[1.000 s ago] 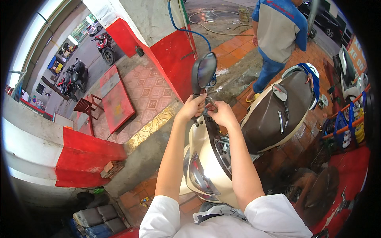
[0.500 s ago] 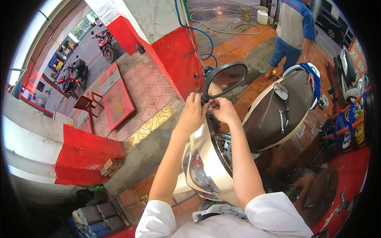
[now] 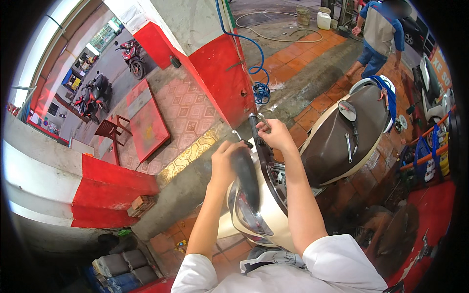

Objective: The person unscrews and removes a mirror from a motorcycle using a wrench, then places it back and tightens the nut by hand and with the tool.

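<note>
My left hand [image 3: 225, 158] is closed on a black rear-view mirror [image 3: 248, 178], its blurred head hanging down over the headlight [image 3: 248, 215] of a cream scooter [image 3: 268, 215]. My right hand [image 3: 276, 135] has its fingers pinched on a small grey metal piece with a rounded end [image 3: 263, 119]; its kind is unclear. That hand is beside the scooter's black handlebar grip [image 3: 254, 123]. Across the brown seat [image 3: 332, 146] lie a second mirror [image 3: 347, 111] and a wrench [image 3: 348, 148].
A person [image 3: 378, 36] in blue and grey stands beyond the seat. Left is a red-and-white pillar [image 3: 220, 73] with a blue hose [image 3: 261, 93]. A red board [image 3: 146, 122] and chair [image 3: 113, 128] are farther left. Racked goods [image 3: 430, 151] stand at right.
The mirror has come off above the handlebar and moved down towards me in my left hand. My right hand has stayed near the grip. The other person has stepped to the right.
</note>
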